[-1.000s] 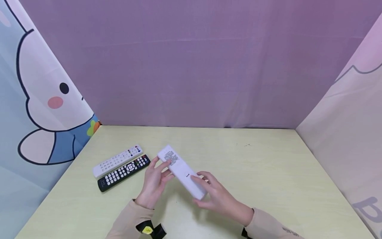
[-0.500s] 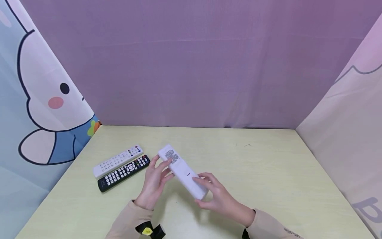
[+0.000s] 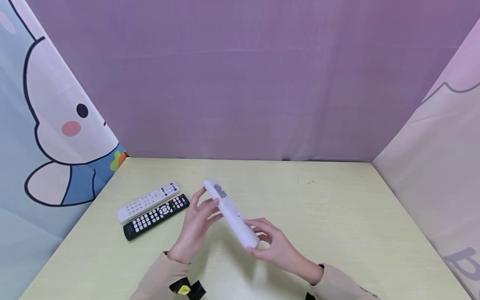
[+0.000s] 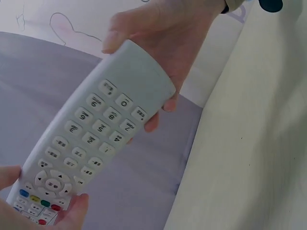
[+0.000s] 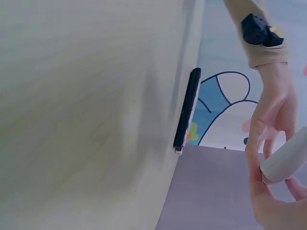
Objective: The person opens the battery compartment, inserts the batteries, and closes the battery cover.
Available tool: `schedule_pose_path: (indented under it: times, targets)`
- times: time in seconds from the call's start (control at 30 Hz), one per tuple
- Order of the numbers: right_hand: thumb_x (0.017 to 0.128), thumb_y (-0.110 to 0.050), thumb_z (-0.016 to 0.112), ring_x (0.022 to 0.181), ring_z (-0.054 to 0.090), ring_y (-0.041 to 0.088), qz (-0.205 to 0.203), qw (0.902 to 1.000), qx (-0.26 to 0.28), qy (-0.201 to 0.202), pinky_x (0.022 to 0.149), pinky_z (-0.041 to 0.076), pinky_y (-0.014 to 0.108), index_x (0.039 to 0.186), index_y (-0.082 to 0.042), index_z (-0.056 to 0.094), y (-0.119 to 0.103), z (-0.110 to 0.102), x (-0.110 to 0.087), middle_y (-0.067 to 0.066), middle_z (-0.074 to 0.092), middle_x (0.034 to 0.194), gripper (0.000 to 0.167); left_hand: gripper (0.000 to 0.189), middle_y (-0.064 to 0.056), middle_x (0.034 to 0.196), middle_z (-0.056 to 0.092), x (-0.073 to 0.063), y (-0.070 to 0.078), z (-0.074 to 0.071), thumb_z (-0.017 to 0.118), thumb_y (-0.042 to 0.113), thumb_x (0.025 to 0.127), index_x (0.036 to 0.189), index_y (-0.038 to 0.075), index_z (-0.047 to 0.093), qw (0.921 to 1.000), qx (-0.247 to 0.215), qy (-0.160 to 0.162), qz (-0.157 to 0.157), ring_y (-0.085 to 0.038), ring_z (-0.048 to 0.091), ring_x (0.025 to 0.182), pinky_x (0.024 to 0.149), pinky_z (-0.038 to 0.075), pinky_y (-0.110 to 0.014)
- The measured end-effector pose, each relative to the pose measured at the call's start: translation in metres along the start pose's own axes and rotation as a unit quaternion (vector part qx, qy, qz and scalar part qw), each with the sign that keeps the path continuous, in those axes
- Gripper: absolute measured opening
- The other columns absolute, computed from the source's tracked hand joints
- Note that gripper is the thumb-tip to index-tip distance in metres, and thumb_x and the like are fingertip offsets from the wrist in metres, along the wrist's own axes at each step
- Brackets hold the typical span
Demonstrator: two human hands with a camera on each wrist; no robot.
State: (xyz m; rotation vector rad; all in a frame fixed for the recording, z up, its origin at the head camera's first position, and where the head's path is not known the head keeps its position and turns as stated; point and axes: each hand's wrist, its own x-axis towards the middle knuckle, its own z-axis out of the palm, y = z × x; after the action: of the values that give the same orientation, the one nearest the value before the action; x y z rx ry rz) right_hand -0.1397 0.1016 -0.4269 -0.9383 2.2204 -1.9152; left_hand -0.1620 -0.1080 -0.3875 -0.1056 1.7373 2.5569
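Both hands hold a white remote control (image 3: 233,217) above the table, its back with a grey printed label tilted toward the head camera. At its far-left end, the left hand (image 3: 196,223) grips the edges between thumb and fingers. The right hand (image 3: 276,246) pinches the near-right end. In the left wrist view the button side of the remote control (image 4: 96,112) shows number keys, a round pad and small coloured keys. That view also has the right hand (image 4: 168,38) around the remote's plain end. A shadow falls on the table below.
On the left of the pale table (image 3: 330,216) lie a second white remote (image 3: 148,203) and a black remote (image 3: 155,217), side by side and slanted. A purple cloth (image 3: 240,83) hangs behind the table, with printed cloths at both sides.
The held remote has been rolled about its length, so its back now looks narrower and more edge-on. Both hands turned slightly with it; the two remotes on the table stayed put.
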Motion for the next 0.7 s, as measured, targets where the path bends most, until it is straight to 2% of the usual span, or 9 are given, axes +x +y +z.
schedule_pose_path:
  times: [0.13, 0.37, 0.5, 0.7]
  targets:
    - [0.074, -0.002, 0.067, 0.098, 0.051, 0.023, 0.026, 0.9978, 0.059, -0.014, 0.085, 0.049, 0.028, 0.124, 0.001, 0.047, 0.0001, -0.0008, 0.0008, 0.019, 0.047, 0.118, 0.054, 0.063, -0.014, 0.113, 0.051, 0.0006, -0.0016, 0.0007, 0.054, 0.004, 0.085, 0.136, 0.018, 0.022, 1.0000, 0.004, -0.008, 0.003, -0.020, 0.059, 0.088, 0.087, 0.048, -0.039]
    - [0.077, 0.000, 0.063, 0.098, 0.053, 0.022, 0.066, 0.9865, 0.147, -0.029, 0.079, 0.052, 0.031, 0.126, 0.006, 0.042, -0.0011, -0.0007, 0.0016, 0.026, 0.042, 0.124, 0.053, 0.067, -0.009, 0.103, 0.054, 0.0012, -0.0042, 0.0036, 0.055, 0.003, 0.084, 0.138, 0.024, 0.020, 0.9999, -0.002, -0.011, 0.000, -0.020, 0.058, 0.086, 0.083, 0.049, -0.043]
    - [0.079, -0.003, 0.062, 0.098, 0.054, 0.017, 0.085, 0.9807, 0.172, -0.035, 0.079, 0.052, 0.033, 0.127, 0.006, 0.040, -0.0026, -0.0011, 0.0014, 0.023, 0.042, 0.125, 0.053, 0.067, -0.010, 0.101, 0.053, 0.0003, -0.0049, 0.0052, 0.055, 0.002, 0.084, 0.138, 0.025, 0.021, 1.0000, -0.001, -0.006, 0.004, -0.019, 0.057, 0.084, 0.081, 0.050, -0.043]
    - [0.080, -0.004, 0.061, 0.098, 0.054, 0.018, 0.101, 0.9757, 0.188, -0.048, 0.081, 0.051, 0.032, 0.127, 0.005, 0.039, -0.0022, -0.0004, 0.0009, 0.019, 0.044, 0.122, 0.053, 0.067, -0.012, 0.101, 0.053, -0.0015, -0.0053, 0.0065, 0.057, 0.001, 0.082, 0.137, 0.025, 0.027, 0.9997, 0.009, 0.020, 0.008, -0.019, 0.059, 0.082, 0.079, 0.052, -0.043]
